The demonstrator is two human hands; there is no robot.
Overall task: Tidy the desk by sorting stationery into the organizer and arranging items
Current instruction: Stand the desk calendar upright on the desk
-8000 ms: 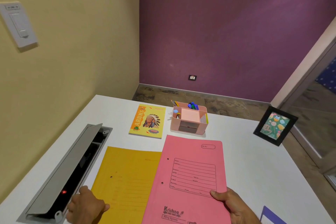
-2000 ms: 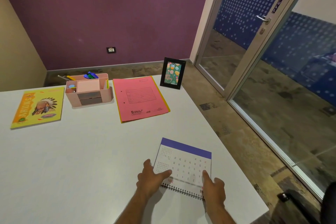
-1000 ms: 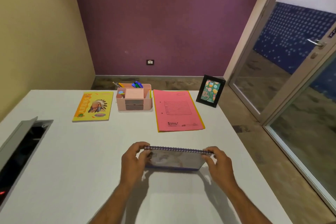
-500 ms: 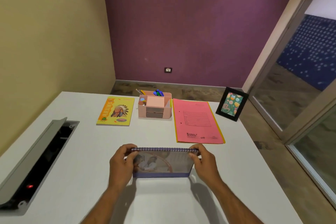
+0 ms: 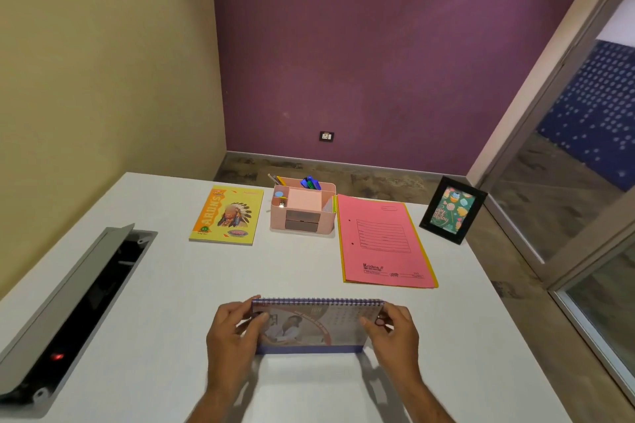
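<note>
From the head camera, two hands hold a desk calendar (image 5: 318, 326) low in the middle of the frame, standing up on the white desk (image 5: 165, 285). The left hand (image 5: 233, 333) grips its left end, with fingers curled round the edge. The right hand (image 5: 395, 330) grips its right end the same way. The spiral wire runs along the calendar's top. Higher up, near the middle, sits a pink organizer (image 5: 303, 209) with pens and a pink note pad in it. Just left of it lies a yellow notebook (image 5: 227, 215). Just right of it lies a pink folder (image 5: 383, 240) on top of a yellow one. A black picture frame (image 5: 452, 209) stands at the right. An open cable box (image 5: 68, 312) is at the lower left.
</note>
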